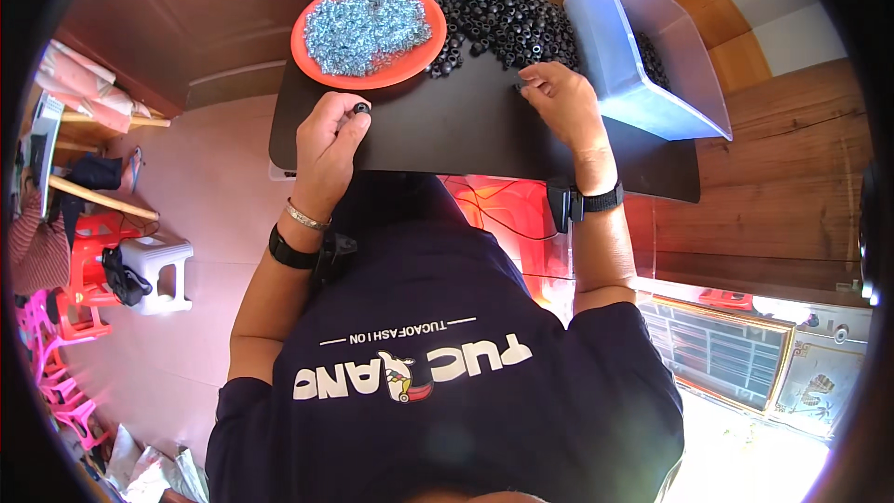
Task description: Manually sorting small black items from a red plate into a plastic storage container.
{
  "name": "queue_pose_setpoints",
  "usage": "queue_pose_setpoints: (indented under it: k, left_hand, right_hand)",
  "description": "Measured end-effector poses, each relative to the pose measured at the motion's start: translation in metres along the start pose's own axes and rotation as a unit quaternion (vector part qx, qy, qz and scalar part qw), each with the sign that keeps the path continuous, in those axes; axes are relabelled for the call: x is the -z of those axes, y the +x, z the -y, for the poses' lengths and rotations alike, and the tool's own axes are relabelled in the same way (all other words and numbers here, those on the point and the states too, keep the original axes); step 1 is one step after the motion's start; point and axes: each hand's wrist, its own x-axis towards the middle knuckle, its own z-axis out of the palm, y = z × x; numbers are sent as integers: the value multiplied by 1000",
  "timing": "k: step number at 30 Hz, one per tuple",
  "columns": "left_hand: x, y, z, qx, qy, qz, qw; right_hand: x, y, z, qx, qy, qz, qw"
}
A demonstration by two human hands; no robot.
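Observation:
Between the thumb and forefinger of my left hand [328, 142] is a small black ring-shaped piece [361, 108], its round hole showing. This hand is at the table's near left edge, just below an orange-red plate [297, 45] heaped with small shiny metal parts [363, 28]. My right hand [566, 110] is over the right side of the dark table, thumb and fingertips pinched together. A dark bit shows at those fingertips, too small to name. Beyond it spreads a large pile of similar small black pieces [507, 14].
A translucent plastic bin [624, 98] lies tilted right of the pile, some black pieces inside. The dark tabletop [447, 121] ends close to my body. Red and white stools [158, 270] stand on the floor at left. A wooden panel [773, 168] is at right.

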Motion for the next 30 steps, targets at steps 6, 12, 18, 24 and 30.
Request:
queue_pose_setpoints:
  k: [6, 12, 18, 24, 30]
  left_hand:
    - [-5, 1, 0, -38, -27, -11, 999]
    - [-2, 0, -2, -35, -4, -15, 999]
    - [-1, 0, -5, -47, 16, -11, 999]
    - [-3, -1, -3, -44, 14, -12, 999]
    - [-2, -1, -5, -43, 9, -13, 999]
  right_hand:
    - [-18, 2, -10, 82, -38, -26, 996]
    - [-13, 0, 14, 19, 132, 48, 990]
    - [-30, -9, 48, -24, 640, 196, 742]
    - [-44, -10, 74, -19, 679, 238, 695]
    - [-52, -8, 85, -18, 675, 256, 692]
